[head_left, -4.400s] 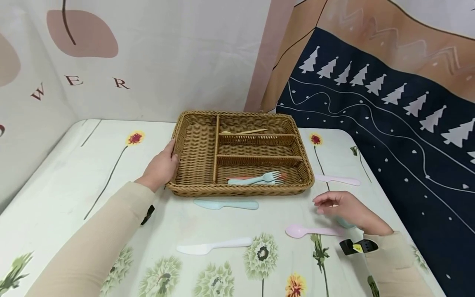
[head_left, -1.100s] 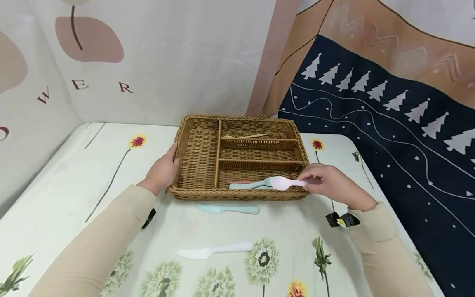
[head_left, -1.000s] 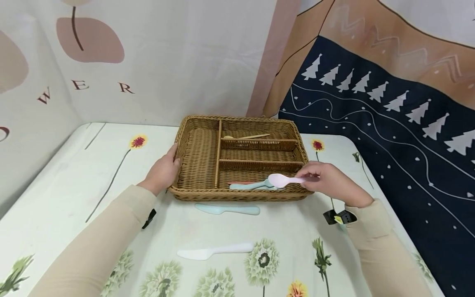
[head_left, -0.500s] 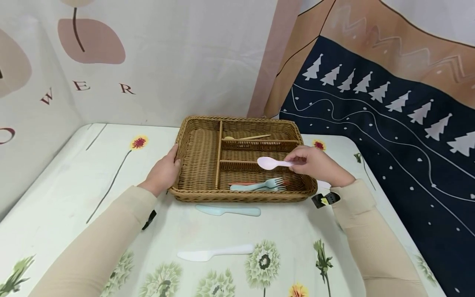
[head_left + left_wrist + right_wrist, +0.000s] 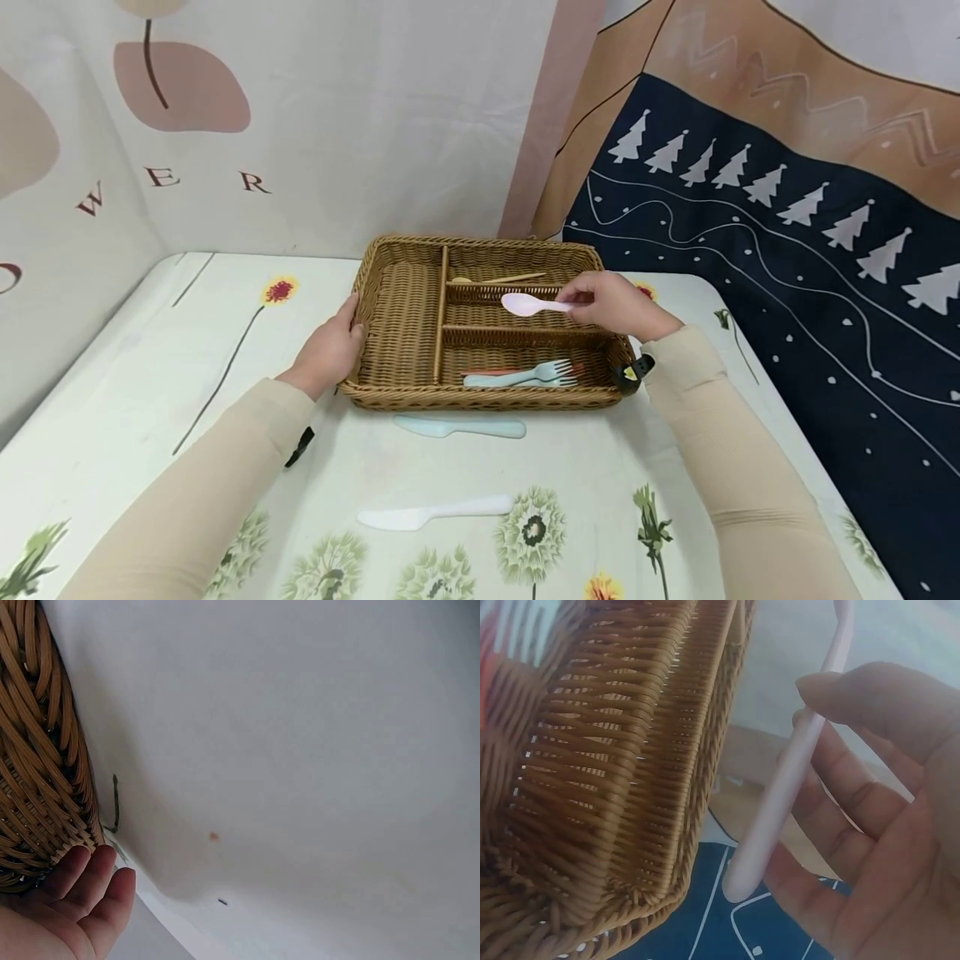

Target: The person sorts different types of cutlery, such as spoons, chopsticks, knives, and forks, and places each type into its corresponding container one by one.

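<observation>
A brown wicker cutlery basket [image 5: 401, 317] with a wide left compartment and three narrower right ones stands at the table's middle. My left hand [image 5: 326, 346] grips its left side; in the left wrist view, curved fingers [image 5: 109, 907] lie against the outer weave. Above the middle right compartment, my right hand [image 5: 607, 304] pinches a pale pink spoon [image 5: 522, 305] by its handle, bowl pointing left. Light blue forks [image 5: 510, 377] and a red fork [image 5: 483, 372] lie in the front compartment. A thin yellowish utensil [image 5: 517, 277] rests in the back one.
A light blue knife [image 5: 459, 427] lies just in front of the basket. Nearer me is a white knife [image 5: 435, 512]. The flowered tablecloth [image 5: 247, 333] meets a pale curtain [image 5: 337, 125] behind and a dark tree-printed cloth [image 5: 810, 283] at right.
My right hand took the pink spoon from the table, carried it over the front compartment, then moved back and left above the middle one. My left hand stays on the basket.
</observation>
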Demonstrator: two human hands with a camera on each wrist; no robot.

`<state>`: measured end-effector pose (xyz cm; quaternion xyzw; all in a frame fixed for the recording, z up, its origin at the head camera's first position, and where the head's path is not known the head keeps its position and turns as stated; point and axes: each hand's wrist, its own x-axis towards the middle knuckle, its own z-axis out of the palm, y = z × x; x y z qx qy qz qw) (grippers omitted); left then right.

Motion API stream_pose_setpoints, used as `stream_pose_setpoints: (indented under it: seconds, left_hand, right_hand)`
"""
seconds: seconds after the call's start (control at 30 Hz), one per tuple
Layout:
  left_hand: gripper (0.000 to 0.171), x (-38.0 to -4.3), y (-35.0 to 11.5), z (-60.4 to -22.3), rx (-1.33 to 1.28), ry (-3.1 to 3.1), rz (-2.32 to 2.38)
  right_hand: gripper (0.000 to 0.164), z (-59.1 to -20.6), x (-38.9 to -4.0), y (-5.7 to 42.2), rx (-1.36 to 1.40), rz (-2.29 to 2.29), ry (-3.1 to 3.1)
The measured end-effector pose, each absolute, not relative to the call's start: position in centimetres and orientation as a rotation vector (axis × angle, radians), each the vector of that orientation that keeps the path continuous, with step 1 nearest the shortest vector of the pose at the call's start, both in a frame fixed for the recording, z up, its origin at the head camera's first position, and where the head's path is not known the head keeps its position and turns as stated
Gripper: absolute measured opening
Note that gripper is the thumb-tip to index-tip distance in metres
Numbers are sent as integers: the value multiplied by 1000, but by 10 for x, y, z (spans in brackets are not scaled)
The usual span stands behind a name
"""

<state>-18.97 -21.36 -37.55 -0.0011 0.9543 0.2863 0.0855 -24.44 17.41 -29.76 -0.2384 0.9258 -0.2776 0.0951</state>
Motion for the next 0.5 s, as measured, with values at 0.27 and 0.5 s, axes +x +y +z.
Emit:
stream_pose_setpoints:
  seconds: [0.27,0.5]
  left_hand:
    - [58,-189,-214,-376,-3,2846,851]
    - [59,-189,-213,-376,-4,2840,860]
  right_hand:
    - [21,-296,-261,159,-688,-803,2759]
    - [19,-297,-274,148,-701,-802,2807]
